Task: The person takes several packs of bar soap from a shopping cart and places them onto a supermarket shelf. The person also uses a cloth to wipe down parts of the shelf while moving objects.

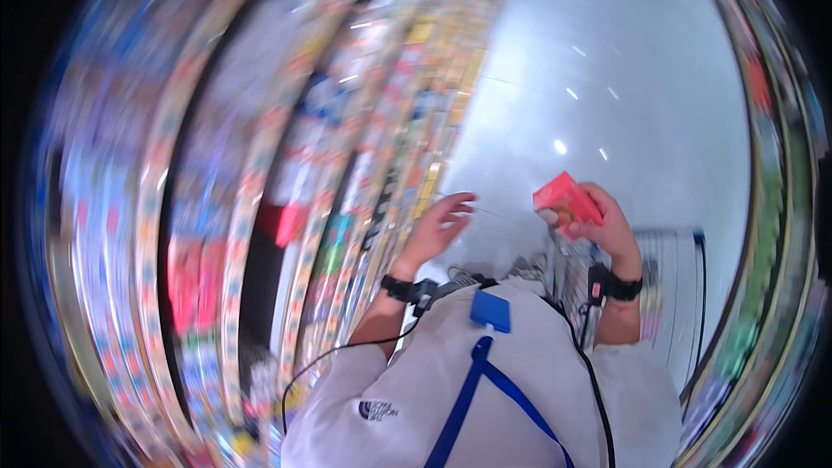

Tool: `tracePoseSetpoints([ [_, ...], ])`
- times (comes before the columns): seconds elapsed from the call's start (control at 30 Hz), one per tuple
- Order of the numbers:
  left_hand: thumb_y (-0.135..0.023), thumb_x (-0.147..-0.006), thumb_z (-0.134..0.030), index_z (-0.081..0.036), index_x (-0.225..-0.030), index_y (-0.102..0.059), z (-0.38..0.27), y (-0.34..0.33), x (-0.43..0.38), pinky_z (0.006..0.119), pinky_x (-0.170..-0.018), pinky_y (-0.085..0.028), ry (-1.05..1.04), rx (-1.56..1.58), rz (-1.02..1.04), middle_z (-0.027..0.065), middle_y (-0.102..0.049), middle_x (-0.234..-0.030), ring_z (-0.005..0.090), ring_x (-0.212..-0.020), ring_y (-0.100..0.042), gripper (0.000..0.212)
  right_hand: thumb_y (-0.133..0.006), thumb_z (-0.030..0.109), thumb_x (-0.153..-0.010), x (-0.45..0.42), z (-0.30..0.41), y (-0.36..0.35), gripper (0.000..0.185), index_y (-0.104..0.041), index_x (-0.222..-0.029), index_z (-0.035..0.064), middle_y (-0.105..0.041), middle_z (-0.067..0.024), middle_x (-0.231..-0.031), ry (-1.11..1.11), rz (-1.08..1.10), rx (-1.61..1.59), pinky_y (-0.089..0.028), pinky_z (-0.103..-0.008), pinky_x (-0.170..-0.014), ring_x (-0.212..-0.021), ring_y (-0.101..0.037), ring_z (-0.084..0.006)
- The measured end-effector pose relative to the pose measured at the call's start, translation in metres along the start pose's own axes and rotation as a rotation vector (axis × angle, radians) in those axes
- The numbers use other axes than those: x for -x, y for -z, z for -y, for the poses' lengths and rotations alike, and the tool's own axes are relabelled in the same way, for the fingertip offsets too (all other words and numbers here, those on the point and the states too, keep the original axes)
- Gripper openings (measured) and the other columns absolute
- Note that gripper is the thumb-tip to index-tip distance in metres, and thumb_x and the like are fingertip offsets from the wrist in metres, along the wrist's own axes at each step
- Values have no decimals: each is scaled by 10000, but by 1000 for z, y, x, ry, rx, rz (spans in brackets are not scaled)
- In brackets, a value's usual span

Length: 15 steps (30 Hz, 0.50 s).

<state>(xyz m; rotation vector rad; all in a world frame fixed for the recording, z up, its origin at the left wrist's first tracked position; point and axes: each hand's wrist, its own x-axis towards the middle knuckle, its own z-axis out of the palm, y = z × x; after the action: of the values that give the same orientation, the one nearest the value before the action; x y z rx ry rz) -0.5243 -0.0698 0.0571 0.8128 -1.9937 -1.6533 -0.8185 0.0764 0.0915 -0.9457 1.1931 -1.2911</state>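
A red box point(567, 201) with a printed picture on it is in my right hand point(601, 218), gripped from its right side above the floor. My left hand point(442, 224) is held out in the air near the shelf fronts, fingers apart and a little curled, with nothing in it. Both wrists wear black straps with small devices and cables. A blue badge holder point(491, 311) on a blue lanyard lies on my chest.
Long store shelves point(260, 143) of packaged goods, blurred, run along the left. A wire shopping cart point(669, 312) stands close at my right. More stocked shelves point(760, 208) curve along the far right, past the pale shiny floor point(604, 91).
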Motion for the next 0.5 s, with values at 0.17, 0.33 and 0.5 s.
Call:
tracePoseSetpoints([
  [0.17,-675,-772,20,-53,-1318,-460,-42,100,96,257,-750,-480,-116,-60,-381,89,-566,-1217,137,-944,-584,591,-756,21,-701,-122,18,-211,428,-573,-1088,15,-621,-50,-1003,206,430,440,-488,-283,-814,-934,-593,-129],
  [0.33,-729,-773,-106,-58,-1211,-552,-21,182,211,241,-719,-453,-32,-361,-912,66,-616,-1073,106,-894,-577,475,-729,8,-686,-168,-5,-388,365,-602,-1025,54,-611,-94,-944,561,612,655,-476,-334,-818,-922,-601,-269],
  [0.5,-746,-687,-110,-63,-1260,-508,7,213,247,392,-865,-455,-38,-784,-1072,155,-606,-1089,379,-965,-578,622,-697,-37,-648,-185,-30,-424,415,-613,-1041,64,-531,-117,-947,750,657,709,-465,-356,-825,-919,-552,-315],
])
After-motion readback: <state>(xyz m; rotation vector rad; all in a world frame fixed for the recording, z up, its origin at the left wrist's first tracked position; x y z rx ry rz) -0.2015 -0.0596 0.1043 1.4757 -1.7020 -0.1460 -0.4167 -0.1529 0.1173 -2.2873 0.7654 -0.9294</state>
